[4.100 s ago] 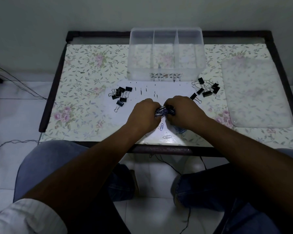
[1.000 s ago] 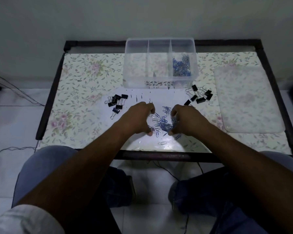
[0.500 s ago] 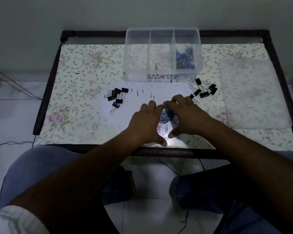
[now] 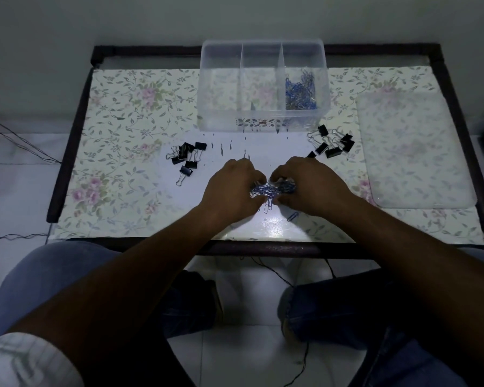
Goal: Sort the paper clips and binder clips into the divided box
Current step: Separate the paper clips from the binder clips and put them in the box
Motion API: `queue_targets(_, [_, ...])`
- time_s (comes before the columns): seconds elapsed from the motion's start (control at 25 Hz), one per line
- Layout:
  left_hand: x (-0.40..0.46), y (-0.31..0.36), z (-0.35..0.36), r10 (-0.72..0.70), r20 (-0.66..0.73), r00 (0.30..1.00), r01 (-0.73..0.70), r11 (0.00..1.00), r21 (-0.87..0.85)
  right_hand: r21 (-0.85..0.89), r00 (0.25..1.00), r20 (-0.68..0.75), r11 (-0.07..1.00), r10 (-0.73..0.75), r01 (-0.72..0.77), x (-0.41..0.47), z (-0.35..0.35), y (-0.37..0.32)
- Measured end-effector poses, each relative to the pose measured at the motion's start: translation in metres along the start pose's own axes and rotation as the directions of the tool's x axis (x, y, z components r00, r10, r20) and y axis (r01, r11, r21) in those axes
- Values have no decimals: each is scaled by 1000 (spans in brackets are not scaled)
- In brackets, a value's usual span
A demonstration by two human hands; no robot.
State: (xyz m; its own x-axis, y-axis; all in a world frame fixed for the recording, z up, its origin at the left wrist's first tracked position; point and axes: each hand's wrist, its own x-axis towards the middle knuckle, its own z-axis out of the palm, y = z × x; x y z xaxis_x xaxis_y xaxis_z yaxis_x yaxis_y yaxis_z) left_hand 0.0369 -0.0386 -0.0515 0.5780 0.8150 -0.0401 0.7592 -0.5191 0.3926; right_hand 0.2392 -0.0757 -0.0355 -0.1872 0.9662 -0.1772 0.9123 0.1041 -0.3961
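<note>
Seeing left hand (image 4: 232,188) and right hand (image 4: 310,185) curling fingers round tangled bunch of blue wire paper clips (image 4: 271,189) at frame centre, both gripping it. Few loose clips (image 4: 268,208) lying just below. Clear plastic three-compartment box (image 4: 263,122) sitting upper centre, right compartment holding more blue clips (image 4: 301,92). Black metal binder clips (image 4: 187,159) clustering centre-left, second cluster (image 4: 331,143) centre-right. Floral glossy tabletop (image 4: 123,121) underneath.
</note>
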Motion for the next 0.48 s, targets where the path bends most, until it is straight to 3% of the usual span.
queue_targets(0.16, [-1,3,3,73,-14,997,-73,997,19,-5,1000,1,1000,-24,24,1,4,-2])
queue_targets(0.48, [5,-4,-3,13,21,1000,-13,1000,-6,19,994,56,995,93,-94,2,-3,8])
